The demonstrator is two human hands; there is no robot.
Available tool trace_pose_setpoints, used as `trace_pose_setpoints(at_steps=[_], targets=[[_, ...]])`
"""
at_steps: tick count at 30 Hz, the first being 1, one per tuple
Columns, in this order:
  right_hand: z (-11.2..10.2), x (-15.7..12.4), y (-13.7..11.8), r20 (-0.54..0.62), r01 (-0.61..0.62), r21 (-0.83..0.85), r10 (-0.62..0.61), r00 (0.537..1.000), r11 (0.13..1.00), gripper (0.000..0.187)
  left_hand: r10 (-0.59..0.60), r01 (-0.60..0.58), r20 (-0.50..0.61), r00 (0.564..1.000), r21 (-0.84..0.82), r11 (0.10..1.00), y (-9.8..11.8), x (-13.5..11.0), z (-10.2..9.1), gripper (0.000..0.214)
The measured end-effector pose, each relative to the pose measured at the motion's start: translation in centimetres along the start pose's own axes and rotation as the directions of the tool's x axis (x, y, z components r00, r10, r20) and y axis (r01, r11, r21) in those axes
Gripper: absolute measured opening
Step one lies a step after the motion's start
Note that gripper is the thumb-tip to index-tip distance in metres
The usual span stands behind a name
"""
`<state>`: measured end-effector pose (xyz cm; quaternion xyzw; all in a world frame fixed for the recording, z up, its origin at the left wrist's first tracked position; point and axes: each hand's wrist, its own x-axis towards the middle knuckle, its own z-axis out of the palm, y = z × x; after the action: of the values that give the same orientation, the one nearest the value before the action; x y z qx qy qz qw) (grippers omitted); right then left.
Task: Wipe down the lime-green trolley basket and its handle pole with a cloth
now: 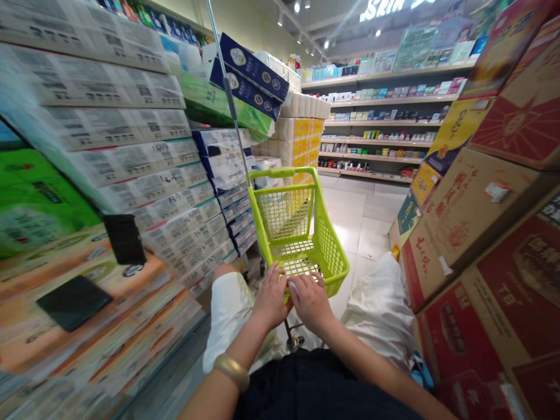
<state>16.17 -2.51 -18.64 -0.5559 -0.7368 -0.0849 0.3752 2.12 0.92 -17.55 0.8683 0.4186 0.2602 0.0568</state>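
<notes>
A lime-green shopping cart (332, 251) with a plastic mesh basket stands right in front of me, between my knees. Nothing lies in its basket. My left hand (272, 296) is closed over the near rim, its fingers bent on the edge. Close beside it, my right hand (310, 300) also grips that rim, fingers curled over the top. A small whitish spot shows between the two hands; I cannot make out what it is. A thin metal pole (231, 96) rises from the basket's far left corner.
Stacked white packs (131, 128) and orange tissue packs (144, 280) line the left, with a dark flat rectangle (74, 302) and a black upright object (124, 239) on top. Cardboard cartons (481, 204) crowd the right. Tiled floor (350, 201) leads to product shelves (380, 100).
</notes>
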Motion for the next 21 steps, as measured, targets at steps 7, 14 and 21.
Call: trace_pose_setpoints(at_steps=[7,14,21], targets=[[-2.2,-1.2,5.1,-0.105,-0.106,-0.089,0.097,0.99,0.99,0.02,-0.011,0.011,0.014,1.0,0.011,1.0,-0.4,0.2,-0.3,0.013],[-0.5,0.0,2.7,-0.074,-0.103,-0.071,0.098,0.992,0.992,0.018,-0.049,0.048,0.047,0.998,0.021,0.999,-0.2,1.0,0.0,0.019],[-0.2,0.3,2.6,-0.029,-0.081,-0.03,0.08,0.996,0.996,0.02,-0.053,0.051,0.06,0.997,0.035,0.998,-1.3,1.3,-0.2,0.021]])
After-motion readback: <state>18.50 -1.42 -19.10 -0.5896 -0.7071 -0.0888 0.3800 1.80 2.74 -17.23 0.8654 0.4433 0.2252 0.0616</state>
